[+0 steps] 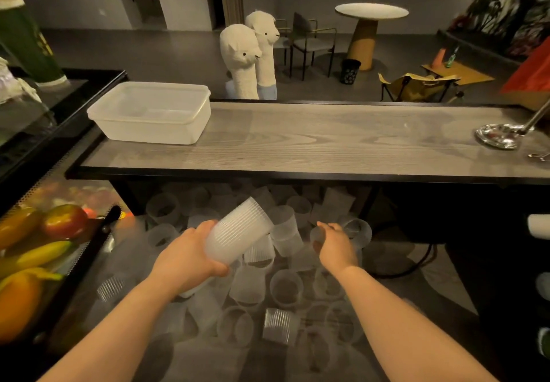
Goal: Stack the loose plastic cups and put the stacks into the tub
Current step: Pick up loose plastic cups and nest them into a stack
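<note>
Nearest, loose cups (pixel 285 288) lie scattered on the low surface under both arms, some upright, some on their side.

The left hand (pixel 190 258) holds a stack (pixel 238 233), fingers wrapped around its lower end. The stack's long axis tilts up and to the right, away from the person; which end is the open one I cannot tell.

The right hand (pixel 336 246) is just right of the stack, w/ fingers curled at a cup (pixel 317 237). It seems to hold it, but the grip is partly hidden. Probably this cup goes next to the stack, so the move is short and leftward, right hand to left.

Further, on the counter (pixel 312 140), the tub (pixel 151 112) stands left and well apart from both hands. It looks empty. The left hand is nearer to it.
</note>
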`<action>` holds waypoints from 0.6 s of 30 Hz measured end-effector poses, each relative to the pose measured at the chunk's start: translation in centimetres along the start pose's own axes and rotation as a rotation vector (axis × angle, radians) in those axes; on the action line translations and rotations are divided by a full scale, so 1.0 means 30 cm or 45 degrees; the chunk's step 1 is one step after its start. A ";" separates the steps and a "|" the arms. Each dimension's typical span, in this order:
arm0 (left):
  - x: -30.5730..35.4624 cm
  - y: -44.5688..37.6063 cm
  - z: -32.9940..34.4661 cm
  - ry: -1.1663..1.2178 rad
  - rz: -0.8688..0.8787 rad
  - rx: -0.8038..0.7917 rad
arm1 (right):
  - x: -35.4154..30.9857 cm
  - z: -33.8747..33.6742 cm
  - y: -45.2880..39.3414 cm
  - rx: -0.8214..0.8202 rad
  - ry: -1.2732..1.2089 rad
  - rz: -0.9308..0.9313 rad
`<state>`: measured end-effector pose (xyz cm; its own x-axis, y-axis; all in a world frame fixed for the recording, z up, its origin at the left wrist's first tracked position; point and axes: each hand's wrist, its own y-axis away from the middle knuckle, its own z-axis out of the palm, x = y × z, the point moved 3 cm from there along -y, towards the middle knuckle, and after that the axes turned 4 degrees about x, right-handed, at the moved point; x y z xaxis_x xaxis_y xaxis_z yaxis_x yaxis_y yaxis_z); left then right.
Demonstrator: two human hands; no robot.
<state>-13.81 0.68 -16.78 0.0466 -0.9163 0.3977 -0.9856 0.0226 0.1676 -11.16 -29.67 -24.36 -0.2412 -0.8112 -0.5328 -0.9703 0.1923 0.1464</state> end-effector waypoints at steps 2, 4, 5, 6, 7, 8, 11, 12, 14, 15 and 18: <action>0.003 -0.004 0.005 0.002 0.001 -0.019 | 0.000 -0.011 0.014 0.014 -0.035 -0.038; 0.007 -0.007 0.010 0.005 0.005 -0.042 | 0.003 -0.020 0.032 0.014 -0.067 -0.037; 0.008 -0.009 0.012 0.006 0.009 -0.053 | 0.007 -0.022 0.039 0.008 -0.087 -0.018; 0.010 -0.010 0.015 0.008 0.015 -0.064 | 0.009 -0.027 0.048 0.017 -0.120 0.004; 0.013 -0.011 0.018 0.008 0.021 -0.077 | 0.007 -0.035 0.059 0.051 -0.180 0.023; 0.016 -0.012 0.020 0.007 0.027 -0.089 | 0.002 -0.047 0.070 0.129 -0.276 0.012; 0.028 -0.012 0.026 0.015 0.066 -0.107 | -0.014 -0.098 0.108 0.464 -0.629 -0.050; 0.034 -0.011 0.027 0.022 0.091 -0.111 | -0.028 -0.125 0.124 0.518 -0.736 -0.012; 0.048 -0.006 0.029 0.047 0.146 -0.128 | -0.064 -0.175 0.150 0.528 -0.917 0.040; 0.056 -0.001 0.029 0.065 0.173 -0.142 | -0.081 -0.195 0.157 0.512 -0.966 0.033; 0.076 0.011 0.034 0.136 0.246 -0.183 | -0.117 -0.214 0.152 0.383 -1.122 0.046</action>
<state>-14.18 -1.82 -16.72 -0.1161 -0.8424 0.5262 -0.9450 0.2568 0.2027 -14.64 -29.49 -16.46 -0.0770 -0.1133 -0.9906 -0.8956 0.4444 0.0188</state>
